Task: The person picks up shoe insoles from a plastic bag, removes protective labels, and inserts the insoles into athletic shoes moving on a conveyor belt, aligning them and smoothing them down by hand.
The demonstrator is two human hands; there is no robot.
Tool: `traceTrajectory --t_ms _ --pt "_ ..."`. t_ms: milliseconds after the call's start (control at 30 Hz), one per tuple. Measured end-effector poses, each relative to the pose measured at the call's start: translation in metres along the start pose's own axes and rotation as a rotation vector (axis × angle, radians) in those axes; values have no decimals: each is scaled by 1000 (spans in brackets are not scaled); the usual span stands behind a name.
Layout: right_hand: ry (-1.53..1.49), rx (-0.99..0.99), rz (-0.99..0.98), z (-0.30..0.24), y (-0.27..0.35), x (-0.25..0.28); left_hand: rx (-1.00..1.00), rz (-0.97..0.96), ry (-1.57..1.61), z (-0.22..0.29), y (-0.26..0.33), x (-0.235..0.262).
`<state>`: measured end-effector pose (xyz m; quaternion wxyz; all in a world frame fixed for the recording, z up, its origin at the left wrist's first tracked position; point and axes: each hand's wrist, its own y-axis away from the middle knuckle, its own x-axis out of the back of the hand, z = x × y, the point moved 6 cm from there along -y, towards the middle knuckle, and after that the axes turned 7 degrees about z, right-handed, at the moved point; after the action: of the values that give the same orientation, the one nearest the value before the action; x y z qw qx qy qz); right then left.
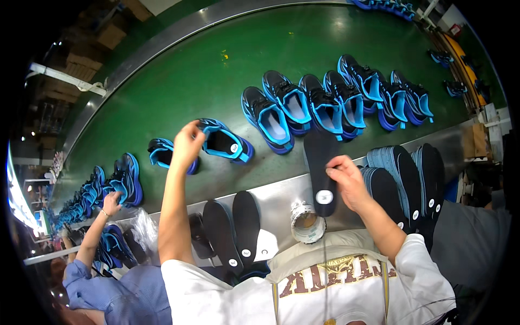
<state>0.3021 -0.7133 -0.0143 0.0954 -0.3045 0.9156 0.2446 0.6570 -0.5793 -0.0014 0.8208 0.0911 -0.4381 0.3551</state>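
My left hand (187, 145) grips the toe end of a black and blue sneaker (225, 142) lying on the green conveyor belt (216, 70); a dark insole shows inside that sneaker. My right hand (346, 181) holds a black insole (320, 168) with a round white sticker near its heel, above the metal ledge (279, 197). Another sneaker (161, 153) lies just left of my left hand.
A row of several blue sneakers (325, 100) stands on the belt to the right. Stacks of black insoles (409, 179) sit on the ledge at right, more insoles (235, 227) at left, a tape roll (307, 222) between. A co-worker's hand (111, 203) reaches sneakers (125, 181) at far left.
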Motion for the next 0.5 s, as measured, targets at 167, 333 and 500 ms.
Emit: traceTrajectory --t_ms 167,333,500 --pt "67 226 -8 -70 9 0 120 245 809 19 19 23" --pt "695 616 -111 -95 -39 -37 80 245 341 77 10 -74" --pt "1046 424 -291 -10 -113 -44 -166 55 -36 71 -27 -130"
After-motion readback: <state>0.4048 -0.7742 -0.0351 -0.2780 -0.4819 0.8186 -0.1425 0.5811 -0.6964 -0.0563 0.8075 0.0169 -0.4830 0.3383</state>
